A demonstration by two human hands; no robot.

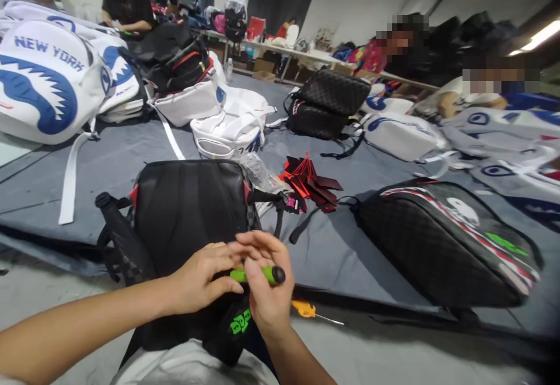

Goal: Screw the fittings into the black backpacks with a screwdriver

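Observation:
A green marker (256,275) with a black end lies across my two hands. My right hand (269,291) is closed on it, thumb over the barrel. My left hand (214,274) pinches its left end between thumb and fingers; the tip is hidden. Behind and below my hands a black backpack (190,210) lies with its smooth panel up and straps spread at its sides. A black piece with green lettering (240,322) hangs below my fingers. To the right of my right wrist is an orange-handled tool (304,308) with a thin metal shaft.
Dark red tags (312,184) and clear plastic (265,172) lie beyond the backpack. A checkered black backpack (441,239) rests at right. White backpacks (44,81) and black ones (328,102) stand further back on the grey-covered table (324,256). Several people are at the far sides.

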